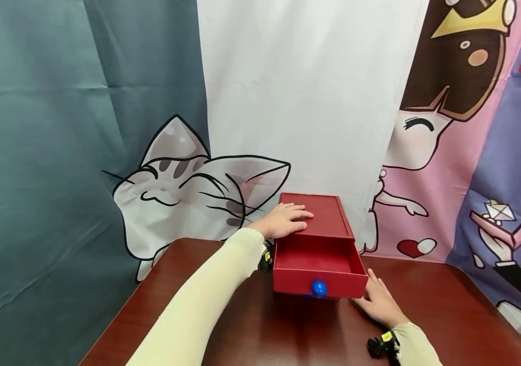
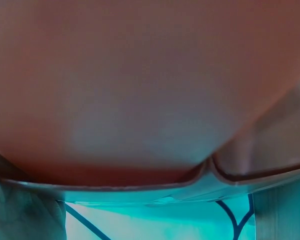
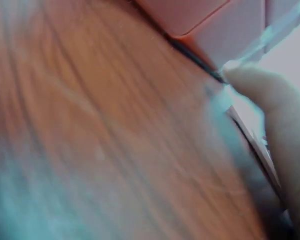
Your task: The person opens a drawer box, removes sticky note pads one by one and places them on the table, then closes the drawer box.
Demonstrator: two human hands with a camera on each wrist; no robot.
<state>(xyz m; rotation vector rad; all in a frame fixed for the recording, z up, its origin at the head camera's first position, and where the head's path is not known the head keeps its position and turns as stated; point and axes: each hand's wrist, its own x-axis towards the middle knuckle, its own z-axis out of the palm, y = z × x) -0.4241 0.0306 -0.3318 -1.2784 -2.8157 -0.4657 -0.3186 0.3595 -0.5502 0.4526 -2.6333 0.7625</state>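
A red drawer box [image 1: 319, 211] stands on the table with its drawer [image 1: 287, 282] pulled out toward me. The bare red interior of the drawer shows, and a round blue knob [image 1: 319, 288] sits on its front. My left hand [image 1: 283, 219] rests on the left part of the box's top, fingers stretched out across it. Low beside the drawer's right side is my right hand [image 1: 381, 304], fingers extended forward and partly hidden by the drawer's corner. In the right wrist view a digit of that hand [image 3: 285, 120] appears at the right, near the red box [image 3: 205, 25].
The glossy brown table [image 1: 425, 295] extends to both sides of the box. Behind it hangs a printed curtain [image 1: 310, 101] with a cartoon cat and a crowned figure. Each wrist carries a small black camera, such as the right wrist camera [image 1: 382, 345].
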